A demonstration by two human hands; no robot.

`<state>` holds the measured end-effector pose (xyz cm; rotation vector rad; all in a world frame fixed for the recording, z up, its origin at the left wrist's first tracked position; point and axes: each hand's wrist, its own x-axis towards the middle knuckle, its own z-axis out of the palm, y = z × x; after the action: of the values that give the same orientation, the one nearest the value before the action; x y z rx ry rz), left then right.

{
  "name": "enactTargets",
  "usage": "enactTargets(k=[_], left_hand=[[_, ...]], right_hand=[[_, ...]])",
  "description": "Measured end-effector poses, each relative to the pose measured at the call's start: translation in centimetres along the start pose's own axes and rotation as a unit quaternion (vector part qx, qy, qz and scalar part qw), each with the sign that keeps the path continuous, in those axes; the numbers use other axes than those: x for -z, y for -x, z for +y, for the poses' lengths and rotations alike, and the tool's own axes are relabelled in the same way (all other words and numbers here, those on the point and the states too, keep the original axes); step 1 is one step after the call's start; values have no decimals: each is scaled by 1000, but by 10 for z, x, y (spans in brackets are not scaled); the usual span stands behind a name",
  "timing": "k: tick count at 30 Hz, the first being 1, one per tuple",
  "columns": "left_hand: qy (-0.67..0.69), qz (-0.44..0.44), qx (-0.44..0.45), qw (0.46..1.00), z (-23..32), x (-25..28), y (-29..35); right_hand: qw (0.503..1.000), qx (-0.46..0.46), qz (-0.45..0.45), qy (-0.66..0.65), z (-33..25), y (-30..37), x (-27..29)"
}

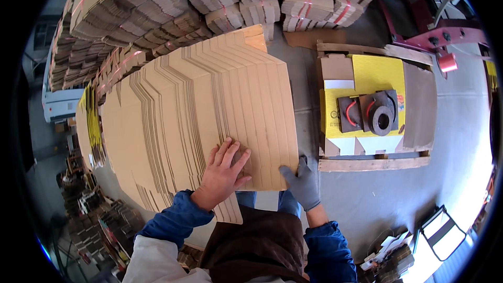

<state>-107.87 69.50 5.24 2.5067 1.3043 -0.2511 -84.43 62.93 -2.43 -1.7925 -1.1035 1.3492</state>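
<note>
A wide, fanned-out stack of flat brown cardboard sheets [257, 99] lies in front of me, its layers overlapping toward the left. My left hand [226, 166] is bare and rests on top of the sheets with its fingers spread. My right hand [302, 182] wears a grey glove and is at the stack's near right corner. Its thumb lies over the top sheet's edge, while the other fingers are outside the right edge and partly hidden. How firmly it grips the edge cannot be made out.
Right of the stack, a wooden pallet [367, 164] carries yellow printed cardboard [378, 73] with dark blocks, red handles and a black ring [383, 117] on top. Strapped cardboard bundles [309, 8] line the back. A reddish machine [445, 34] stands far right, a folding chair [443, 233] near right.
</note>
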Motion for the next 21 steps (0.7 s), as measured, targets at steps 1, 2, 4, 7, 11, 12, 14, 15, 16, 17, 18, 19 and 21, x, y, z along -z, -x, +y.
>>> enactTargets(k=[1, 2, 4, 7, 11, 12, 14, 15, 16, 17, 18, 19, 21], left_hand=[[2, -2, 6, 1000, 3, 0, -1], [4, -4, 11, 1000, 5, 0, -1], [7, -12, 20, 1000, 9, 1, -2], [12, -24, 28, 999, 11, 4, -4], [20, -18, 33, 999, 11, 1, -3], [23, -14, 33, 999, 11, -1, -3], [24, -13, 33, 999, 10, -2, -3], [25, -12, 32, 999, 10, -2, -2], [25, -10, 34, 999, 9, -2, -2], [25, -8, 35, 999, 9, -3, -1], [25, -6, 36, 999, 9, -3, -1], [27, -3, 38, 999, 9, -5, 0], [32, 2, 41, 999, 8, -7, 1]], right_hand=[[1000, 10, 3, -26, 6, -1, -1], [998, 20, 6, -53, 13, -2, -4], [996, 20, -3, -81, 20, -1, -4], [996, -1, -36, -84, 25, 0, 1], [994, 19, -55, -88, 41, -2, -1], [994, 31, -54, -91, 46, -2, -2], [992, 18, -61, -108, 44, -3, -2], [991, 11, -64, -117, 43, -2, -2], [990, 17, -63, -125, 41, -3, -2], [989, 22, -63, -132, 39, -3, -2], [988, 28, -62, -140, 37, -3, -1], [988, 27, -69, -134, 34, -3, 1], [989, 25, -83, -121, 27, -4, 6]])
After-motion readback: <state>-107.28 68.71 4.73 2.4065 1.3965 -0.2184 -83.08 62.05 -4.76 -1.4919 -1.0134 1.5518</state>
